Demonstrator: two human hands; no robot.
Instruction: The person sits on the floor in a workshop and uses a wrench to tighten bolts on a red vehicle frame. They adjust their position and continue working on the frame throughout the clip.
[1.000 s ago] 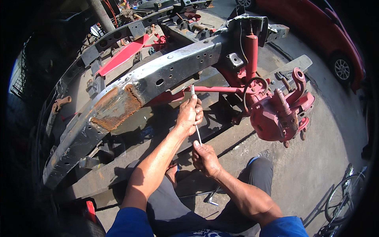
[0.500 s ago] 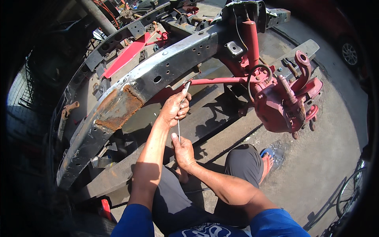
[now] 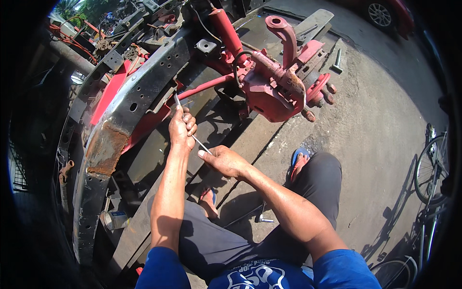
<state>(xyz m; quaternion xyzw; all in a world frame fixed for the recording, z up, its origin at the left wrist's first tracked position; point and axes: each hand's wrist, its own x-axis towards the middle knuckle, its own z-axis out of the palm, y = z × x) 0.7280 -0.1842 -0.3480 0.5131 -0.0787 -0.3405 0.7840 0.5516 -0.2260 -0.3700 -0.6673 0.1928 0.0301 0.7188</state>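
A person in a blue shirt and dark trousers grips a slim metal tool with both hands beside a bare vehicle frame in bright sunlight. The fingers of the left hand are curled fully around the tool's upper part, leaving no gap; the tool runs through them, its tip emerging at 11 o'clock and its shaft leaving at 5 o'clock. The right hand, at 4 o'clock from the left, closes on the shaft's lower end, its thumb lying over the tool and its other fingers mostly hidden beneath.

The tip sits just beside the inner end of a red rod, which stretches away toward 2 o'clock; whether the two touch cannot be told. Farther out in that direction stands a red hub assembly, with a red shock absorber at 1 o'clock from the left hand. A rusted patch marks the frame at 8 o'clock, and a can rests at 7 o'clock. Well apart from the right hand, at 3 o'clock, a bicycle stands on the concrete floor.
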